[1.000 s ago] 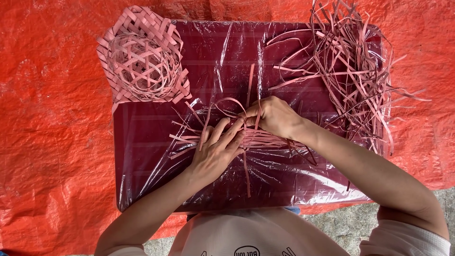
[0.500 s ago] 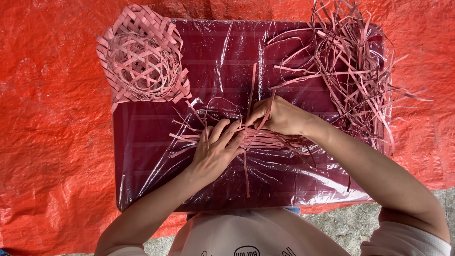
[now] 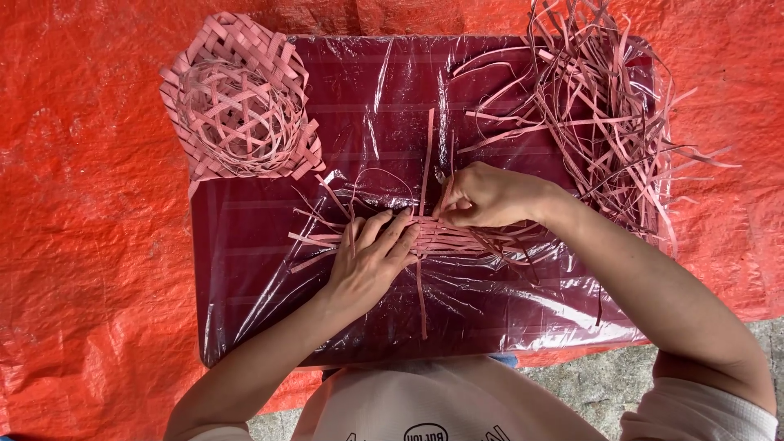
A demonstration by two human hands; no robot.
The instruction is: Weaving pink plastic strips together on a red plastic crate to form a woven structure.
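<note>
Pink strips (image 3: 457, 238) lay half woven on the board (image 3: 245, 269), the left hand (image 3: 369, 263) pressing them flat and open, the right hand (image 3: 483, 196) pinching one upright strip (image 3: 426, 159).

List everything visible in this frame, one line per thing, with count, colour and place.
woven strips: one small flat weave in progress, pink, middle of the board, under both hands
upright strip: one, pink, running from the weave toward the far edge
loose strips: one large tangled pile, pink, far right corner of the board
woven mat: one, pink, far left corner of the board
openwork basket: one, pink, sitting on the mat
board: one, dark red, wrapped in clear film, centre
tarpaulin: one, orange, under the board
ground: grey strip, near edge
left hand: flat, pressing the weave
right hand: grip pinched on a strip at the weave
</note>
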